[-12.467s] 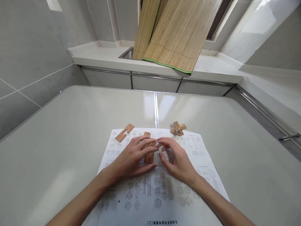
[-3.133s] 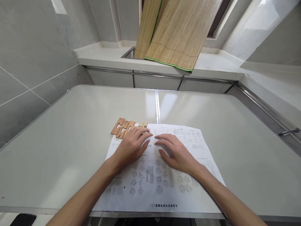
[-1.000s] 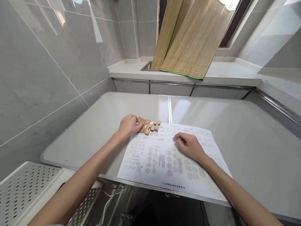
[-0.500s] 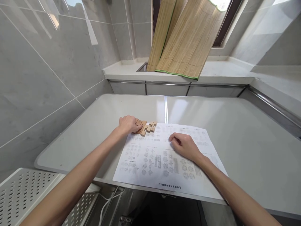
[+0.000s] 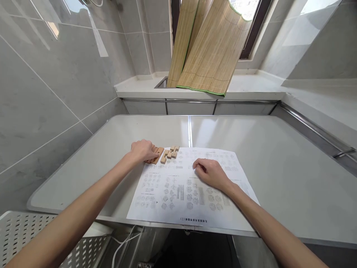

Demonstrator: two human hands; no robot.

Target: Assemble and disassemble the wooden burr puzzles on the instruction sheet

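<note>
Got flat, slotted reddish-brown wood pieces (image 5: 160,150) at far-left corner of printed paper (image 5: 167,216), long axes slanting near-left to far-right. Partly covered by left hand (image 5: 141,150), thumb across; can't tell if pinching. Just right, see notched, blocky pale wood pieces (image 5: 169,154). Farther right, see right hand (image 5: 209,171) loosely fisted.

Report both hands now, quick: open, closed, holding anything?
Left hand: bent over the flat reddish-brown wooden pieces, thumb against them; whether gripped cannot be told.
Right hand: loosely closed, resting on the white printed paper sheet, nothing visible in it.
</note>
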